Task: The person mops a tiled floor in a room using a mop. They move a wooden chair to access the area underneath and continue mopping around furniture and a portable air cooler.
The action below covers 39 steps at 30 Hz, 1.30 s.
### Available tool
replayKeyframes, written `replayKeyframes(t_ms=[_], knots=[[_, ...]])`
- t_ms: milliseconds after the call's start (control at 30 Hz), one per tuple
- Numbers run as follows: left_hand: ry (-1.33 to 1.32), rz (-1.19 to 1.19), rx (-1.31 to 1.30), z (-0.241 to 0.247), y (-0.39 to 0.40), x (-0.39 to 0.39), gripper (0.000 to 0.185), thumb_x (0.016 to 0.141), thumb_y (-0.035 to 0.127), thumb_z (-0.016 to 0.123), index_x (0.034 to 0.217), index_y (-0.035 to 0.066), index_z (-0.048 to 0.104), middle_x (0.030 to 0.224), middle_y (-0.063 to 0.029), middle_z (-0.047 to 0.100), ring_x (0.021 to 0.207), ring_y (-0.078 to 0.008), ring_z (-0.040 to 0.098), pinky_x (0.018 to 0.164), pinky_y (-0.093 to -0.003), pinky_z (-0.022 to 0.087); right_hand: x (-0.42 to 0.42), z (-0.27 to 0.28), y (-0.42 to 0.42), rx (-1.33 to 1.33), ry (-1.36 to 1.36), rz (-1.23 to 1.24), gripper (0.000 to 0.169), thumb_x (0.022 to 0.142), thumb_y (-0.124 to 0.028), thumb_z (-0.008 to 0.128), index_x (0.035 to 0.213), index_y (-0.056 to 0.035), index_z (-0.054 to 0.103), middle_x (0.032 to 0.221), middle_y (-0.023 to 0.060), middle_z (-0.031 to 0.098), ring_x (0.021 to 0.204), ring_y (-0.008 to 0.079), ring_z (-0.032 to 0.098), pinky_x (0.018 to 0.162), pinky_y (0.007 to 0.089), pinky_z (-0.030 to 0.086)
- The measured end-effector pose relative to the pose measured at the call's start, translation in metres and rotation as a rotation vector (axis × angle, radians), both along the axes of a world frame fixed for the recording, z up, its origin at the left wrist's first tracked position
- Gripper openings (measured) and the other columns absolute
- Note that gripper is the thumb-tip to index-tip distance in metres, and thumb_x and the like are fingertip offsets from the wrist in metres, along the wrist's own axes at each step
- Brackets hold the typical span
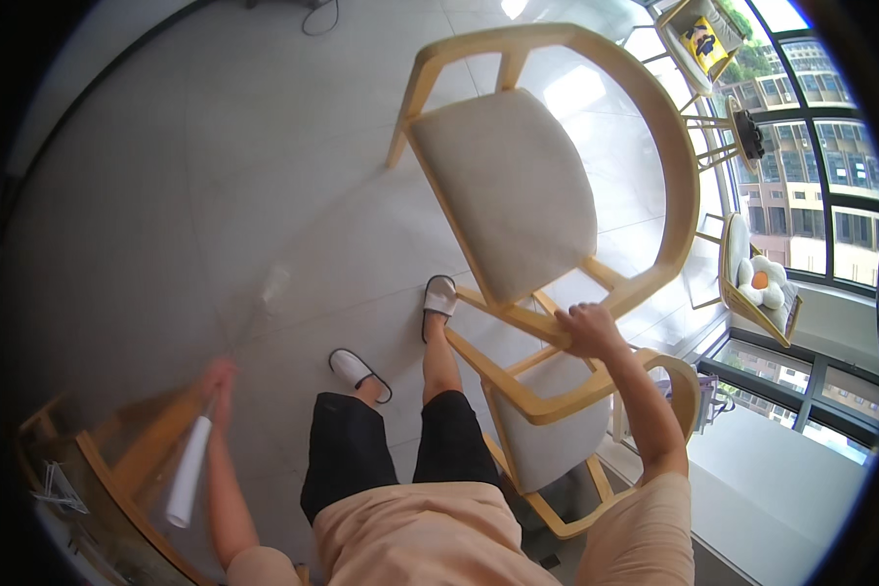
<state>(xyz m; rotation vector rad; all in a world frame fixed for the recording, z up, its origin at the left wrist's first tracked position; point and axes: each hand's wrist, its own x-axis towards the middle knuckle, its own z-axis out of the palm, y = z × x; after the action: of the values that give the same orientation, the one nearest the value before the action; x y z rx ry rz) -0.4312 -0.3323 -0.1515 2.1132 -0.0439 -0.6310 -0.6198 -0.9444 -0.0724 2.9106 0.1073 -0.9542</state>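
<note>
My right hand (592,331) grips the front end of a wooden armchair's arm (531,322). That armchair has a curved wooden back rail and a light grey upholstered seat (509,190). A second matching armchair with a grey seat (549,425) stands close to my right side, beneath my forearm. Out to the left, my left hand (220,384) is blurred by motion and closed around a thin-handled tool. A white cylinder (190,472) forms the tool's near end. Past my fingers, its far end is a pale smear too blurred to identify.
Wooden furniture with a glass-like top (95,483) stands at lower left, near my left arm. My slippered feet are on grey floor tiles (154,220). Along the windows are cushioned chairs (758,286) and a small round table (741,135). A white surface (769,476) lies at right.
</note>
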Motion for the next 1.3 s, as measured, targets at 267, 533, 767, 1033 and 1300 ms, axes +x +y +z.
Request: replayKeyframes(t_ms=[267, 533, 767, 1033, 1300], knots=[[-0.011, 0.081, -0.058, -0.007, -0.024, 0.001, 0.03, 0.092, 0.029, 0.046, 0.104, 0.003, 0.057, 0.103, -0.0053, 0.057, 0.101, -0.0156, 0.051, 0.09, -0.028, 0.037, -0.057, -0.003, -0.026, 0.008, 0.038, -0.167, 0.031, 0.059, -0.028, 0.071, 0.081, -0.0103, 0.059, 0.075, 0.0092, 0.058, 0.076, 0.027, 0.059, 0.065, 0.0367, 0.047], [-0.149, 0.039, -0.003, 0.077, -0.034, 0.048, 0.04, 0.094, 0.036, 0.037, 0.103, 0.003, 0.058, 0.1, -0.0095, 0.058, 0.094, -0.0196, 0.055, 0.091, -0.0313, 0.038, -0.066, 0.008, -0.018, 0.085, 0.232, -0.343, 0.052, 0.059, -0.038, 0.075, 0.1, -0.011, 0.058, 0.092, 0.0099, 0.057, 0.092, 0.0268, 0.056, 0.077, 0.0366, 0.045], [-0.424, 0.064, -0.37, 0.187, -0.076, 0.064, 0.045, 0.09, 0.042, 0.044, 0.065, 0.007, 0.034, 0.087, -0.0124, 0.057, 0.089, -0.0275, 0.056, 0.1, -0.0576, 0.03, 0.084, -0.004, 0.097, 0.715, 0.02, -0.106, 0.041, 0.077, -0.03, 0.062, 0.111, -0.0088, 0.054, 0.107, 0.0083, 0.056, 0.099, 0.0266, 0.054, 0.085, 0.0374, 0.042], [-0.407, 0.199, -0.667, 0.155, -0.176, 0.052, 0.046, 0.084, 0.053, 0.049, 0.066, 0.011, 0.039, 0.073, -0.0038, 0.049, 0.083, -0.0206, 0.052, 0.103, -0.0588, 0.024, 0.237, -0.029, 0.296, 1.038, -0.251, -0.09, 0.033, 0.075, -0.022, 0.062, 0.101, -0.0085, 0.048, 0.099, 0.0105, 0.055, 0.076, 0.0273, 0.061, 0.058, 0.0368, 0.05], [-0.248, 0.573, -1.164, 0.173, -0.18, 0.05, 0.045, 0.074, 0.052, 0.065, 0.072, 0.016, 0.038, 0.06, 0.0053, 0.037, 0.069, -0.0096, 0.043, 0.095, -0.0432, 0.034, 0.204, -0.123, 0.19, 0.674, -0.178, -0.164, 0.012, 0.081, -0.018, 0.054, 0.085, -0.0081, 0.05, 0.079, 0.0096, 0.058, 0.066, 0.0288, 0.061, 0.053, 0.0393, 0.048]])
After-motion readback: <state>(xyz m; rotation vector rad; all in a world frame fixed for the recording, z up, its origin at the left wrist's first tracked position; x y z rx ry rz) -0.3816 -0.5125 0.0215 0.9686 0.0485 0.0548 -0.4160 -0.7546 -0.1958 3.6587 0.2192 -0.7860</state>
